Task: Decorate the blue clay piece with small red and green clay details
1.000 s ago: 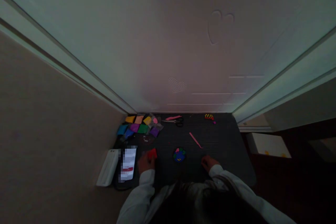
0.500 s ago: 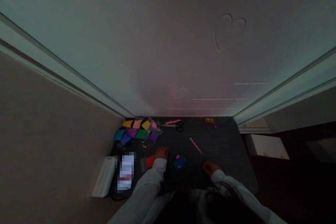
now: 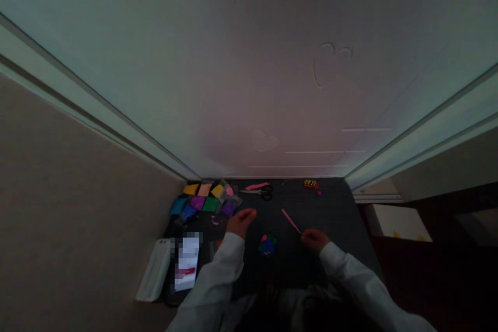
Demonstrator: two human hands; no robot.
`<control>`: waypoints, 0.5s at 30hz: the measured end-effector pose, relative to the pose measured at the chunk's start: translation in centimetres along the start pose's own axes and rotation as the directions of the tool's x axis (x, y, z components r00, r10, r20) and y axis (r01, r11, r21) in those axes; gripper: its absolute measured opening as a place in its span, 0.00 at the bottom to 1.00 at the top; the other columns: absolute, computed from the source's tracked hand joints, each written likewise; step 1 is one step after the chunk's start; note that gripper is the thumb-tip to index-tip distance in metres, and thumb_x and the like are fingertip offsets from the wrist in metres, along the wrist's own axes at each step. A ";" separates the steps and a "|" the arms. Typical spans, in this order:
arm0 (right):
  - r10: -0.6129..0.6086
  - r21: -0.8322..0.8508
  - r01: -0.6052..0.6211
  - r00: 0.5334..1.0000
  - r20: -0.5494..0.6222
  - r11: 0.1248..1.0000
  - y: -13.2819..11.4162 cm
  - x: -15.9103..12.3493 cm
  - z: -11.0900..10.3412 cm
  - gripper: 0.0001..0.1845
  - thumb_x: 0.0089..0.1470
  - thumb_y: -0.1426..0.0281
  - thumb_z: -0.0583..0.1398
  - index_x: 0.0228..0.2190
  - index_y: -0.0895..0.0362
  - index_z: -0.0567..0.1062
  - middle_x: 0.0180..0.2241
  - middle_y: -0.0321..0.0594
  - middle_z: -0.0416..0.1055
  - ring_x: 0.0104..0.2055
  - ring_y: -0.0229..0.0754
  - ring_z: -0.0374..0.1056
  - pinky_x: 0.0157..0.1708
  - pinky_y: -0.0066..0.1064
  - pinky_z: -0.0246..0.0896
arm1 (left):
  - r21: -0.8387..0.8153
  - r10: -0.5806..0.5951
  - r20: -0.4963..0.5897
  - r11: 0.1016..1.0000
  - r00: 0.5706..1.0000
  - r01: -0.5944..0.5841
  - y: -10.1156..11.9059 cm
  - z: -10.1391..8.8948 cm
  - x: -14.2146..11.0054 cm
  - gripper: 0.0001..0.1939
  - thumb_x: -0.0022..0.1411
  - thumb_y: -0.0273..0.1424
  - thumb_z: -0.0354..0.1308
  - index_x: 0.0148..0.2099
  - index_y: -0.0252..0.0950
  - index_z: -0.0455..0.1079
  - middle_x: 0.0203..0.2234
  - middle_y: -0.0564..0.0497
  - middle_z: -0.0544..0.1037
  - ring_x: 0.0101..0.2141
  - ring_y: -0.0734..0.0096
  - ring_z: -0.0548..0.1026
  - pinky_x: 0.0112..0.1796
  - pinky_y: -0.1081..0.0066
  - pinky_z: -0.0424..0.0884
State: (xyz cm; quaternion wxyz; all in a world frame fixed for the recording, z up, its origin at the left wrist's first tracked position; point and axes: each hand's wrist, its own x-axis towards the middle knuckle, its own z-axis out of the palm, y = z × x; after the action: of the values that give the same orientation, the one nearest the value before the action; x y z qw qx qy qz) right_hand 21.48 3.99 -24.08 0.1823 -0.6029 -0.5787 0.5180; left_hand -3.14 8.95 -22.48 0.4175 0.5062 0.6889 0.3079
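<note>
Between my hands on the dark table lies a round blue clay disc (image 3: pixel 267 246) with green, pink and yellow patches. My left hand (image 3: pixel 241 222) is up and to the left of the disc, fingers closed together; whatever they may hold is too small to make out. On the right, my right hand (image 3: pixel 314 239) has its fingers pinched close to the thin tip of pink tweezers (image 3: pixel 290 220) lying on the table. I cannot tell whether they touch. Part of a red clay packet (image 3: pixel 219 243) shows behind my left sleeve.
Several colored clay packets (image 3: pixel 197 203) lie at the back left. Scissors (image 3: pixel 261 193), another pink tool (image 3: pixel 257 186) and a small red-and-yellow piece (image 3: pixel 310 183) are along the back, by the white wall. A phone (image 3: pixel 187 264) and a white case (image 3: pixel 154 270) sit at the left.
My left hand has lifted away from the red packet, up and slightly left. My right hand has moved a little right and up, closer to the tweezers' tip. The view has tilted slightly.
</note>
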 end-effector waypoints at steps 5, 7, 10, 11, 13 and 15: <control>-0.382 0.068 0.408 0.893 -0.237 0.911 -10.3 -1.9 -5.1 0.09 0.51 0.65 0.57 0.28 0.58 0.70 0.29 0.38 0.67 0.33 0.37 0.64 0.35 0.34 0.62 | -0.277 0.153 0.154 0.955 0.976 -0.107 10.3 -4.0 -3.4 0.13 0.51 0.37 0.59 0.35 0.32 0.73 0.28 0.48 0.76 0.32 0.67 0.73 0.35 0.66 0.70; -0.507 0.047 0.545 0.804 -0.310 0.837 -14.1 -4.1 -6.3 0.05 0.48 0.66 0.60 0.27 0.55 0.71 0.28 0.37 0.67 0.34 0.39 0.63 0.38 0.35 0.60 | -0.364 0.226 0.173 0.919 0.959 -0.150 13.7 -4.6 -5.8 0.12 0.49 0.38 0.61 0.32 0.34 0.75 0.26 0.48 0.77 0.31 0.67 0.73 0.34 0.68 0.69; -0.725 -0.010 0.789 0.560 -0.402 0.614 -17.9 -7.9 -6.4 0.07 0.46 0.76 0.60 0.30 0.53 0.71 0.27 0.36 0.67 0.32 0.37 0.63 0.32 0.32 0.59 | -0.467 0.323 0.207 0.862 0.924 -0.196 16.8 -4.5 -9.7 0.08 0.48 0.37 0.61 0.27 0.38 0.76 0.22 0.51 0.77 0.28 0.70 0.72 0.30 0.71 0.67; -0.751 -0.012 0.821 0.517 -0.412 0.571 -18.5 -9.0 -6.2 0.09 0.45 0.77 0.61 0.31 0.54 0.71 0.27 0.36 0.67 0.31 0.37 0.63 0.31 0.31 0.60 | -0.540 0.358 0.188 0.816 0.915 -0.208 17.2 -4.4 -10.8 0.06 0.48 0.35 0.62 0.28 0.39 0.77 0.22 0.52 0.76 0.27 0.71 0.71 0.30 0.72 0.67; -0.784 -0.010 0.863 0.453 -0.425 0.504 -18.7 -10.7 -5.5 0.10 0.44 0.79 0.61 0.31 0.55 0.71 0.26 0.36 0.66 0.30 0.36 0.63 0.30 0.31 0.60 | -0.596 0.398 0.192 0.773 0.897 -0.215 17.6 -4.0 -12.7 0.03 0.49 0.31 0.62 0.29 0.41 0.77 0.21 0.52 0.75 0.27 0.72 0.70 0.29 0.72 0.65; -0.795 -0.001 0.878 0.433 -0.425 0.479 -18.2 -11.8 -5.0 0.09 0.44 0.79 0.61 0.31 0.57 0.72 0.26 0.36 0.65 0.29 0.36 0.63 0.30 0.32 0.59 | -0.596 0.411 0.221 0.774 0.884 -0.211 17.4 -3.7 -14.1 0.04 0.49 0.30 0.62 0.29 0.41 0.77 0.21 0.52 0.74 0.26 0.72 0.69 0.28 0.72 0.64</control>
State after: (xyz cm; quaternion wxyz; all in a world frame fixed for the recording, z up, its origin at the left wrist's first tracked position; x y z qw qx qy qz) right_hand 18.82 0.22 -2.28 0.5862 -0.2948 -0.6947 0.2948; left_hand 3.22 0.71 -2.31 0.6006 0.5161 0.3916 0.4686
